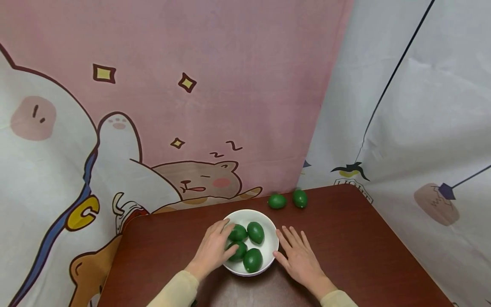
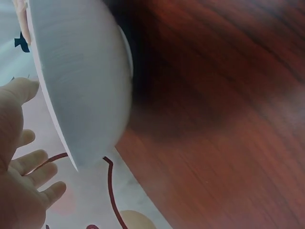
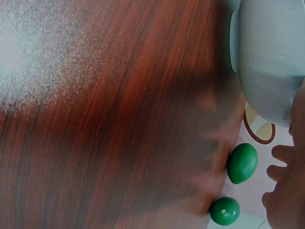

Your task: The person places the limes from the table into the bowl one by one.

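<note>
A white bowl [image 1: 271, 221] on the table holds several green limes [image 1: 255, 232]. My left hand [image 1: 212, 249] hovers at the bowl's left rim, its loosely extended fingers reaching over the limes on that side and partly hiding them. Beside the right rim is my right hand [image 1: 299, 258], fingers spread, the thumb and index tip close to the bowl; whether they touch it, I cannot tell. Both wrist views show the bowl's outer side [image 2: 86, 81] with relaxed fingers near its rim. Neither hand grips anything.
Two more limes, one on the left [image 1: 277, 201] and one on the right [image 1: 300, 198], lie near the back edge of the dark red wooden table [image 1: 345, 238]. Printed cloth [image 1: 249, 85] hangs behind it. A small dark green bit shows beside the left sleeve [image 1: 176, 290], mostly hidden.
</note>
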### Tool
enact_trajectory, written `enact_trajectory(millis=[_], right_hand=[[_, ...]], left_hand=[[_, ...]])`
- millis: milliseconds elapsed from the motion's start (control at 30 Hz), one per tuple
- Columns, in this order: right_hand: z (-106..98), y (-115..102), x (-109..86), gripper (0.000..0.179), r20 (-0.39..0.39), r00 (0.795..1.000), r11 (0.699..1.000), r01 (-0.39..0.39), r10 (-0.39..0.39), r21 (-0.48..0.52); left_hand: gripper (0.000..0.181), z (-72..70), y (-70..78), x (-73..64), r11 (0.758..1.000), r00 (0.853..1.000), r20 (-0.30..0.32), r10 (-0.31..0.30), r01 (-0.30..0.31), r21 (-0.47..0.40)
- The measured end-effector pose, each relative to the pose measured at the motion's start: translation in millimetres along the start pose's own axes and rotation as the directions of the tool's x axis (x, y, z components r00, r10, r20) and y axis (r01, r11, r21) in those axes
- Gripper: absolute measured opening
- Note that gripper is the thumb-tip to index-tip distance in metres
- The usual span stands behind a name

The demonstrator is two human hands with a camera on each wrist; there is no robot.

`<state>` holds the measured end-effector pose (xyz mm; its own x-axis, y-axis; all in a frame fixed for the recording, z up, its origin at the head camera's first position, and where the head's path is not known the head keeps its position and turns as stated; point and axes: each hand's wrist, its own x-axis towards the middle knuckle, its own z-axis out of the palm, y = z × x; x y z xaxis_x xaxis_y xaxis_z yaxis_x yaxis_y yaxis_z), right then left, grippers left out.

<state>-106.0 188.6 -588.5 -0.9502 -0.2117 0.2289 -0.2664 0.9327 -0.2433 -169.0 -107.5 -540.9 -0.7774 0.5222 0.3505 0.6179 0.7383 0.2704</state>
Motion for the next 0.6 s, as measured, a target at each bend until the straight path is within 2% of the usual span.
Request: enact_trajectory(millis=[133, 400, 600], right_hand=[[0, 0, -0.1, 0.068, 0.001, 1.0, 1.0, -0.001, 0.001, -0.004], [-1, -1, 0.4, 0.067, 0.007, 1.0, 1.0, -0.002, 0.002, 0.006], [-1, -1, 0.1, 0.068, 0.01, 1.0, 1.0, -0.01, 0.009, 0.009]], left_hand=[[0.063, -0.1, -2.8, -8.5, 1.0, 1.0, -0.017, -0.012, 0.012, 0.012], [0.072, 6.0, -8.5, -29.3, 0.999, 0.995, -0.095, 0.006, -0.002, 0.04], [0.078, 9.6, -10.8, -44.5, 0.996, 0.992, -0.121, -0.027, 0.036, 0.077]])
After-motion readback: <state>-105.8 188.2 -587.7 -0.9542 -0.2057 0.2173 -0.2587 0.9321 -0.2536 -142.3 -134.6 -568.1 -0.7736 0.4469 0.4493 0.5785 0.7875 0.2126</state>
